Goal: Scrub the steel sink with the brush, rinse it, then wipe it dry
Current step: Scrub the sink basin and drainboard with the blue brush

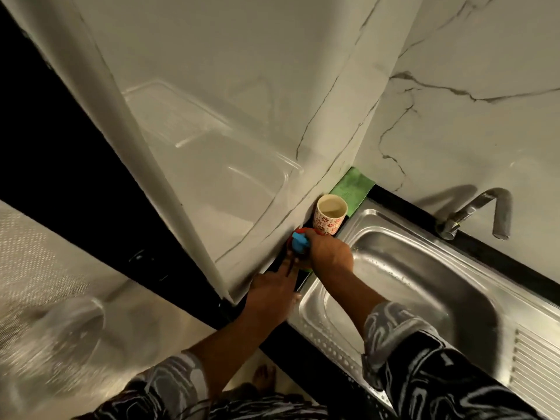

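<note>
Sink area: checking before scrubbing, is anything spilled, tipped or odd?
Nothing stands out: the cup stands upright beside the cloth, the right hand grips the blue brush, and the sink shows only droplets.

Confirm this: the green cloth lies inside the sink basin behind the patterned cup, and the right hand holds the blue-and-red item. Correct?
One thing is wrong. In the head view the green cloth lies on the counter in the wall corner, outside the sink basin. It is behind the patterned cup, and the right hand does hold the blue-and-red item.
</note>
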